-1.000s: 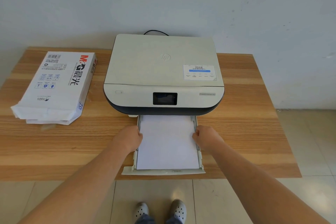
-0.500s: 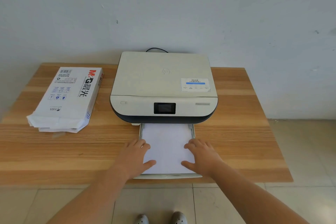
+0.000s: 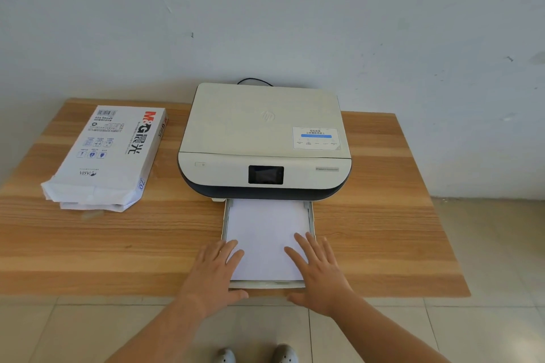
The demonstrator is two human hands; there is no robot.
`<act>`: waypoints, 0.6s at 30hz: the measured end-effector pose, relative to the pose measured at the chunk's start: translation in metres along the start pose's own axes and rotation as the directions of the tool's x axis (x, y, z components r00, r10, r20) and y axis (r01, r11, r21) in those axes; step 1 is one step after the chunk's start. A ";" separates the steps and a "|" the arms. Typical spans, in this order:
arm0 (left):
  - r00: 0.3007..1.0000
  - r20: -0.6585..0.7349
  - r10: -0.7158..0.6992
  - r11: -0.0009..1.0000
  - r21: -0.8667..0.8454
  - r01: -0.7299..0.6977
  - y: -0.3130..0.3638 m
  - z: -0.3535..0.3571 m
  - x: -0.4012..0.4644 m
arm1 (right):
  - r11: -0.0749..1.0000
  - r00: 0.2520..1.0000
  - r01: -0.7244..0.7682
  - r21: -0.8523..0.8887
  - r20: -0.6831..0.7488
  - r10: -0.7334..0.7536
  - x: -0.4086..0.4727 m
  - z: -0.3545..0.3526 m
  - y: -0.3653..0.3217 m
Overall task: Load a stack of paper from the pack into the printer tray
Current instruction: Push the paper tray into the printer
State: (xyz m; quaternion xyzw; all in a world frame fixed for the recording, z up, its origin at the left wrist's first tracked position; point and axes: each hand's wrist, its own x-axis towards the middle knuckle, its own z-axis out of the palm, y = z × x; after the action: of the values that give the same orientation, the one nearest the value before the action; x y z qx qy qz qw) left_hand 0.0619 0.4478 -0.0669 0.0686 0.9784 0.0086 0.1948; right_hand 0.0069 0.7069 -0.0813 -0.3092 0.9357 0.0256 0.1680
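Observation:
A cream and dark printer (image 3: 265, 138) sits at the back middle of the wooden table (image 3: 383, 230). Its paper tray (image 3: 310, 209) sticks out toward me, holding a white paper stack (image 3: 267, 230). My left hand (image 3: 213, 274) lies flat with fingers spread over the tray's front left corner. My right hand (image 3: 320, 271) lies flat and spread over the front right corner, fingers on the paper. Neither hand grips anything. The opened paper pack (image 3: 109, 156) lies to the left of the printer.
A black cable (image 3: 253, 80) leaves the printer's back toward the white wall. The table's front edge runs just under my hands. Tiled floor and my shoes (image 3: 256, 355) show below. Bare wood lies right of the printer.
My hands left the tray's side rails and came back to its front end, now flat and spread. The tray sticks out less from the printer. My head has pulled back.

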 end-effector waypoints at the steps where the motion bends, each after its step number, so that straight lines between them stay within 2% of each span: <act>1: 1.000 0.020 -0.017 1.000 -0.010 0.017 0.000 0.002 0.000 | 1.000 1.000 -0.012 -0.001 0.001 0.012 0.000 0.002 -0.001; 7: 0.999 -0.031 -0.007 1.000 -0.016 0.006 0.003 0.008 0.001 | 0.999 0.999 -0.039 -0.017 -0.019 0.039 0.002 0.015 -0.003; 14: 1.000 0.002 -0.014 1.000 -0.017 0.014 0.007 0.009 0.003 | 0.998 0.998 -0.058 -0.019 -0.017 0.058 0.005 0.018 -0.003; 18: 1.000 -0.028 -0.006 1.000 0.000 0.006 0.006 0.009 0.004 | 0.997 0.998 -0.066 -0.027 -0.008 0.065 0.006 0.019 -0.002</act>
State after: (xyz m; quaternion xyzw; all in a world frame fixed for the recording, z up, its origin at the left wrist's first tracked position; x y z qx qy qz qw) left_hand 0.0624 0.4541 -0.0760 0.0656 0.9813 0.0091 0.1809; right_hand 0.0093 0.7049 -0.1011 -0.2807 0.9454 0.0426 0.1598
